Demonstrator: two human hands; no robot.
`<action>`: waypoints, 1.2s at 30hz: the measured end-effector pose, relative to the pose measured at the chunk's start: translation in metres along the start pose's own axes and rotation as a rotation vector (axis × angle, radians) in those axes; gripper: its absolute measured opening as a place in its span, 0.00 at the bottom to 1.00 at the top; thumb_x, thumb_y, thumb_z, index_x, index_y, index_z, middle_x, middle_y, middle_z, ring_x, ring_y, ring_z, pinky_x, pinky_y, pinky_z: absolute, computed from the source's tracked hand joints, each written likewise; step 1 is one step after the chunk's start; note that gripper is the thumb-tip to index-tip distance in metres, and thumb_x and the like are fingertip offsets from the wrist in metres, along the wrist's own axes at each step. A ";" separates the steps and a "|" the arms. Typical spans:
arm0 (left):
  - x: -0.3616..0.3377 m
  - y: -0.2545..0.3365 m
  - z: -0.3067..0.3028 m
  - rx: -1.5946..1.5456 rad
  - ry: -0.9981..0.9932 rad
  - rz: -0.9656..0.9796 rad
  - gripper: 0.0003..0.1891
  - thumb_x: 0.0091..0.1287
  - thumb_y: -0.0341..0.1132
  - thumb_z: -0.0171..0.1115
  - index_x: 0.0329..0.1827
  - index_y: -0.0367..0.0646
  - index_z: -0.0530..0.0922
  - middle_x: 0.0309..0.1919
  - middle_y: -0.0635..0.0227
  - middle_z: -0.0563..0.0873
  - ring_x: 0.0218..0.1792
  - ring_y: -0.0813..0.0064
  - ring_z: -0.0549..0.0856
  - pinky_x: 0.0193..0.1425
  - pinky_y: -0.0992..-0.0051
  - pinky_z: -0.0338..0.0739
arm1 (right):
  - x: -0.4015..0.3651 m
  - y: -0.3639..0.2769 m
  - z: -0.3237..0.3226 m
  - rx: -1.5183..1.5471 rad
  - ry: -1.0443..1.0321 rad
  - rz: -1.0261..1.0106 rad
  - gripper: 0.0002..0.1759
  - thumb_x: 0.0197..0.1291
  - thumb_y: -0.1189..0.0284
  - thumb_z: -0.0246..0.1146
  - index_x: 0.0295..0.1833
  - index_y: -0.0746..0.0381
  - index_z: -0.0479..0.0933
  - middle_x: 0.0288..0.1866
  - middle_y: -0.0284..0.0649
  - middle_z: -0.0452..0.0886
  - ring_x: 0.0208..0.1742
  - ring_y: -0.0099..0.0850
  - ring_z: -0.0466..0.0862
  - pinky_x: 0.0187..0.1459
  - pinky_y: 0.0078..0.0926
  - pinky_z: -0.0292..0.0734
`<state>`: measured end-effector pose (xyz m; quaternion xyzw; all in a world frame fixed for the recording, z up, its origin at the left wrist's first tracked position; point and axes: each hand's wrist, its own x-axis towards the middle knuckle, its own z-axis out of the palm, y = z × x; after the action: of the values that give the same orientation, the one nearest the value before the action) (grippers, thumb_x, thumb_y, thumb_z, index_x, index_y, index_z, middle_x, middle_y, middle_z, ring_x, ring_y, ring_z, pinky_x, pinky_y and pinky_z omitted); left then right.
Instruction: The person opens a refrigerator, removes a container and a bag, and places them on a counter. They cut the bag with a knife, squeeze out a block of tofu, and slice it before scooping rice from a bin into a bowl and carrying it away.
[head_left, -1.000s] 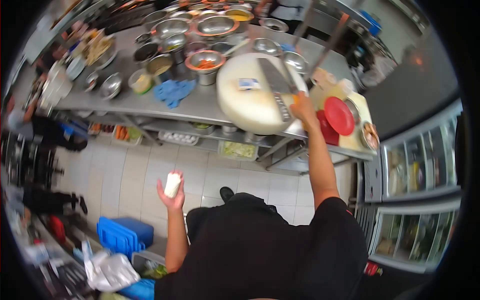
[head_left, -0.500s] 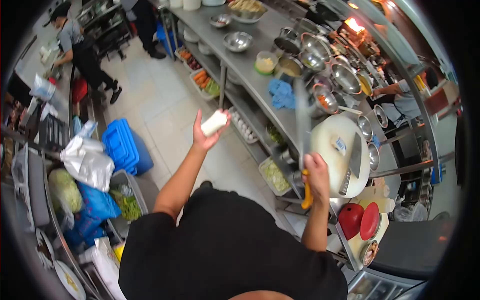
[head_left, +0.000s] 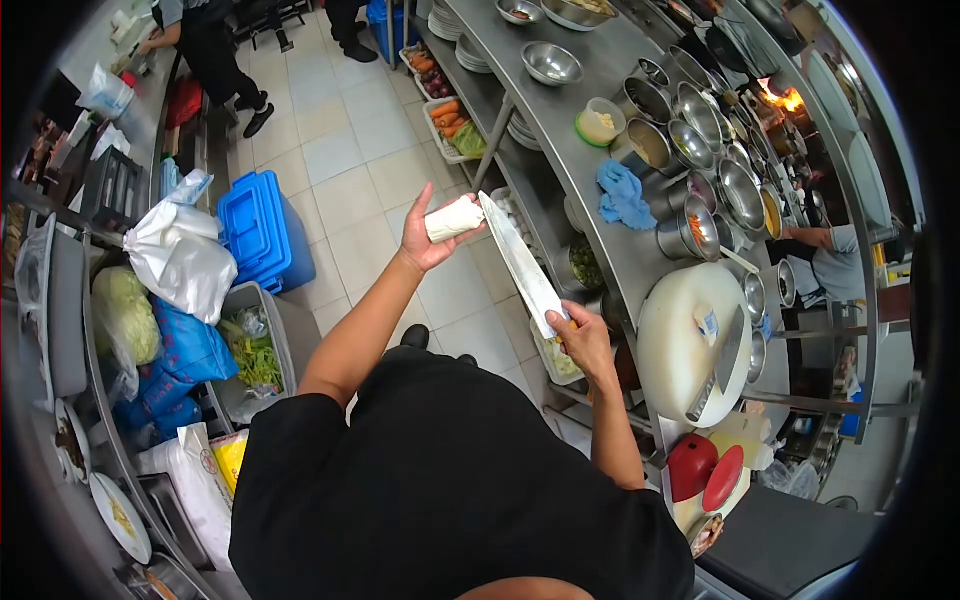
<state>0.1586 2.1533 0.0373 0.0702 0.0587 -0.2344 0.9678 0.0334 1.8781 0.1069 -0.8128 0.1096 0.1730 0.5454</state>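
Note:
A short, thick white piece (head_left: 452, 219), perhaps a peeled root, lies in my left hand (head_left: 424, 240), with the fingers around its underside and ends. My right hand (head_left: 583, 338) grips a large knife (head_left: 522, 262) by its yellow handle. The broad blade points up and left, and its tip is beside the right end of the white piece; whether they touch I cannot tell. Both hands are over the floor, in front of my body. To the right, a round white cutting board (head_left: 680, 335) holds a second knife (head_left: 722, 362).
A steel counter (head_left: 585, 110) with bowls, pots and a blue cloth (head_left: 625, 196) runs along the right. A lidded blue bin (head_left: 262, 230) and a grey bin (head_left: 300, 325) of greens stand left. Other people stand at the upper left and the right.
The knife has swung leftward and down from an upright position, bringing its tip beside the white piece. My left hand has shifted slightly right. The camera view has turned a little.

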 end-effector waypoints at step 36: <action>0.008 0.026 -0.045 0.113 0.074 -0.227 0.29 0.66 0.46 0.47 0.58 0.23 0.64 0.54 0.41 0.73 0.57 0.45 0.73 0.64 0.54 0.66 | -0.005 -0.037 0.001 -0.048 -0.342 0.101 0.11 0.57 0.69 0.64 0.43 0.63 0.77 0.30 0.29 0.76 0.29 0.16 0.72 0.30 0.15 0.68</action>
<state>0.1742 2.1803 -0.0055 0.1262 0.0888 -0.3427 0.9267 0.0424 1.8930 0.1396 -0.7778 0.0517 0.3384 0.5271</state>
